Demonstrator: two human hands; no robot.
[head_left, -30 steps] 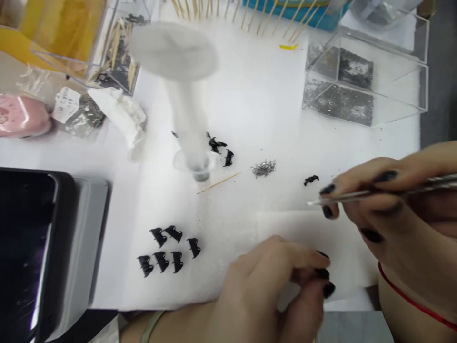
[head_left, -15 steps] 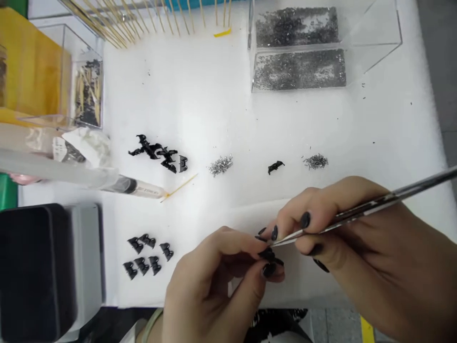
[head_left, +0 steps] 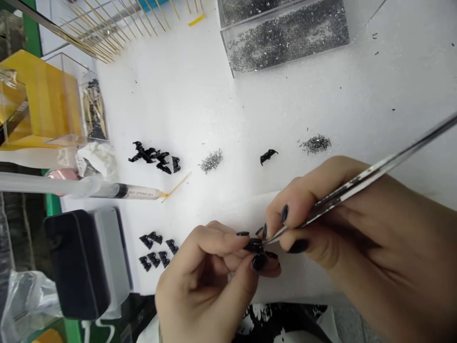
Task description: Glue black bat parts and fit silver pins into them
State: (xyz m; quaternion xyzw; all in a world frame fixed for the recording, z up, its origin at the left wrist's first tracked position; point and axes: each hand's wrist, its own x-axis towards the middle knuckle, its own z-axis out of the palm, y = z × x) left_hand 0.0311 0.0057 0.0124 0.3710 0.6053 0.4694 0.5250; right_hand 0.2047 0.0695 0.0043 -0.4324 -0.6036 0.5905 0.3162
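Between its fingertips my left hand [head_left: 210, 281] pinches a small black part [head_left: 254, 245]. My right hand [head_left: 332, 224] is closed on metal tweezers [head_left: 342, 193], whose tips touch or nearly touch that part; the exact contact is too small to tell. Beyond the hands lie a pile of tiny silvery pieces [head_left: 211, 161], a single black part [head_left: 268, 156] and a darker pile of tiny pieces [head_left: 316, 144]. A cluster of black parts [head_left: 144, 153] is farther left. Several more black parts [head_left: 153, 258] sit in rows left of my left hand.
A syringe [head_left: 139, 191] points right, with a thin yellow stick [head_left: 178, 186] at its tip. A black device [head_left: 76, 264] stands at the left. Clear boxes hold tiny pieces [head_left: 289, 38] at the top. Thin wooden sticks [head_left: 103, 35] and a yellow box [head_left: 43, 97] are upper left.
The view has shifted and turned slightly. Around the small black part, my left fingertips have moved a little, and the part shows more clearly. The tweezers remain in my right hand.
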